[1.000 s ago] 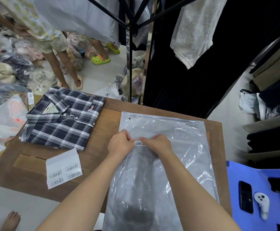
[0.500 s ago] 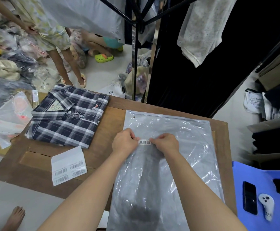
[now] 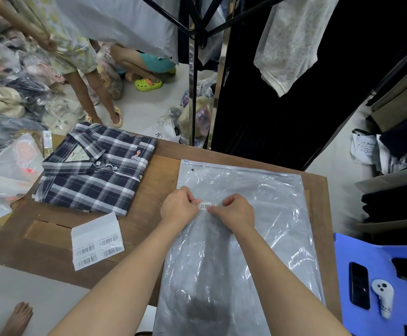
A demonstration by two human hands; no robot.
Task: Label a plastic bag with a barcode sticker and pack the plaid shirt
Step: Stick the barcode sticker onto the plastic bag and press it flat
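A clear zip plastic bag (image 3: 265, 214) lies flat on the wooden table (image 3: 159, 170), its lower end hanging over the near edge. A small white barcode sticker (image 3: 207, 205) sits on the bag's upper middle. My left hand (image 3: 179, 207) pinches the sticker's left end and my right hand (image 3: 237, 210) presses its right end with the fingertips. The folded navy and white plaid shirt (image 3: 96, 168) rests on the table's far left, apart from the bag. A white sheet of barcode stickers (image 3: 97, 241) lies near the table's front left.
A blue plastic stool (image 3: 381, 284) at the right carries a black phone (image 3: 359, 285) and a white controller (image 3: 383, 299). Black rack poles (image 3: 192, 69) and hanging clothes stand behind the table. Two people and bagged goods fill the floor at far left. A bare foot (image 3: 19, 316) shows bottom left.
My hands stay on the sticker; the right fingers have slid slightly along it. The view has shifted a little, and a crouching person behind has moved.
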